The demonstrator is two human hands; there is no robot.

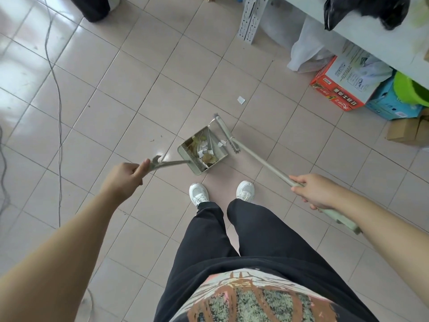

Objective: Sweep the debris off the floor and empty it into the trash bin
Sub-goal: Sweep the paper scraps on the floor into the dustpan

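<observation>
your left hand [126, 176] was closed tight on the dustpan [202, 152] handle, and your right hand [311, 190] gripped the broom [226, 135] stick. most debris [205, 148] lay in the pan, out past your left grip. one paper scrap [241, 100] was left on the floor beyond the broom head. the emptying was still to do.

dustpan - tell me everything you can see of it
The dustpan is a pale green, plastic-looking boxy pan with a comb of teeth along one wall. It sits on the tiled floor ahead of the white shoes, holding torn paper bits and yellowish leaves. Its long slanted handle is gripped by the left hand. The broom head lies against its open edge.
</observation>
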